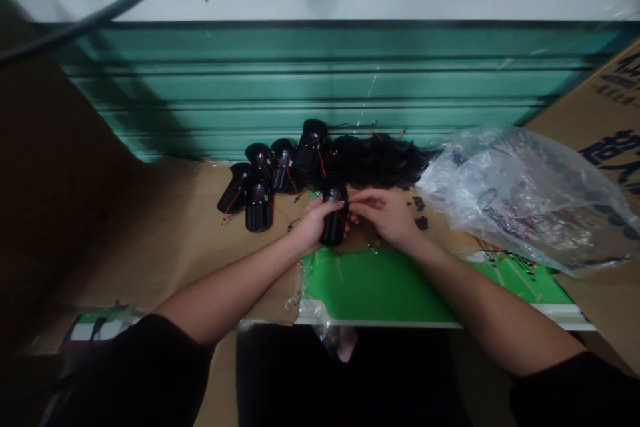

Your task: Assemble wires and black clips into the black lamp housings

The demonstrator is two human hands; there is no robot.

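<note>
A glossy black plastic housing (333,227) stands in the grip of my left hand (313,221), whose thumb lies across its upper part. Close at its right side is my right hand (383,210), thumb and fingertips pinched together; what they hold is too small to make out. A thin wire hangs below the fingers. Just behind sits a row of similar black housings (375,159), some with red and black wires. More loose housings (259,207) lie to the left, with wires trailing from them.
Cardboard (185,233) covers the left of the table, and a green sheet (375,287) lies at the front. On the right rests a clear plastic bag (525,200) with wires inside. Small black pieces (421,221) lie beside it. Cardboard boxes (610,113) flank both sides.
</note>
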